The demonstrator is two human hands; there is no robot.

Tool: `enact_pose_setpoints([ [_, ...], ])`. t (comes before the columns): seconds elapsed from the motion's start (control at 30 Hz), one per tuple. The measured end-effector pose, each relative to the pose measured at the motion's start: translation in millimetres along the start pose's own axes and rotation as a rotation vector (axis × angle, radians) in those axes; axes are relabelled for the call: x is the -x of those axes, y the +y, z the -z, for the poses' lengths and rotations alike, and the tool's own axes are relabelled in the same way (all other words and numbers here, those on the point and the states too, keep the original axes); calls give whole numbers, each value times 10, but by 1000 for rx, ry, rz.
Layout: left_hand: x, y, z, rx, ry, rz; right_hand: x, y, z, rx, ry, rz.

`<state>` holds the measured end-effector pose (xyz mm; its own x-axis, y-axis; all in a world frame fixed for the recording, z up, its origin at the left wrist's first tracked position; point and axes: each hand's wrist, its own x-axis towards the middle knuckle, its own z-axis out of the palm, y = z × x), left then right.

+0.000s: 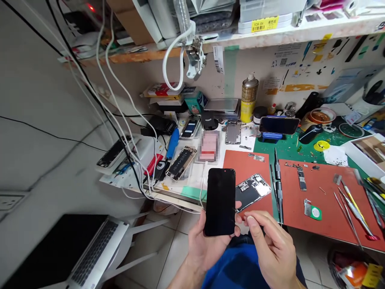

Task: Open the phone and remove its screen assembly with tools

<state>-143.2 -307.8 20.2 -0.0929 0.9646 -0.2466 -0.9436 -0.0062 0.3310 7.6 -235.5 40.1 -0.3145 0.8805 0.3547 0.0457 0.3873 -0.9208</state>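
Note:
My left hand (207,245) holds a black smartphone (220,202) upright by its lower edge, with the dark screen facing me. My right hand (270,241) is beside the phone, its thumb and fingertips pinched together with nothing visible between them. Just beyond the hands, an opened phone with its internals exposed (252,192) lies on a red-orange mat (246,160). A bare logic board (301,178) rests on a second red-orange mat (319,216), near several tweezers (351,212).
Two precision screwdrivers (278,184) lie between the mats. A phone on a blue stand (279,125), a spray can (249,98) and loose phone parts crowd the bench. White cables (129,132) run down the left. An open laptop (81,249) sits low at left.

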Motion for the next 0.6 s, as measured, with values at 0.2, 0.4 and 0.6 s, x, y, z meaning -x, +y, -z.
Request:
enact_pose_setpoints([
  [0.2,16,-7,24,65,4,35,29,8,-18,30,-37,23],
  [0.4,4,-23,6,75,-3,22,13,25,-35,62,-7,28],
  [0.6,-17,-29,-3,70,-14,21,20,48,-27,53,1,28],
])
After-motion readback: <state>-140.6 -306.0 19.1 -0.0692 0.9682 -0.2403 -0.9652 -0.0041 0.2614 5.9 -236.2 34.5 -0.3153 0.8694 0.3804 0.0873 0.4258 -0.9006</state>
